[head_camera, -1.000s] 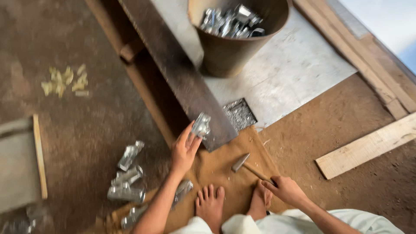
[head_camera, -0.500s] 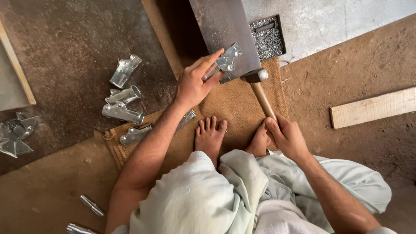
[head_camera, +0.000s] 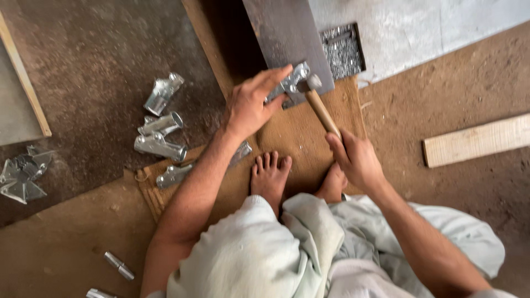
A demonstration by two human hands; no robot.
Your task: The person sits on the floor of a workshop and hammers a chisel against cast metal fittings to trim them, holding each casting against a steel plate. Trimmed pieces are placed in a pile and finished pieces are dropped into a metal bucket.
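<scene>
Fingers of the left hand (head_camera: pixel 248 107) pinch a metal piece (head_camera: pixel 290 83) on the dark plank (head_camera: pixel 281 33); right hand (head_camera: pixel 356 160) grips the hammer (head_camera: pixel 320 107).

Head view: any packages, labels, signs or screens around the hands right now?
None in view. The nearest container is an open shallow tray of small metal bits, dark and rectangular, beside the metal block where the left hand holds a shiny metal part.

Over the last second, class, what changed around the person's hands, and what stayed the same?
The right hand swung the hammer from the brown mat onto the metal piece, now on the dark beam. The left hand kept pinning that piece. Loose metal parts stayed put.
</scene>
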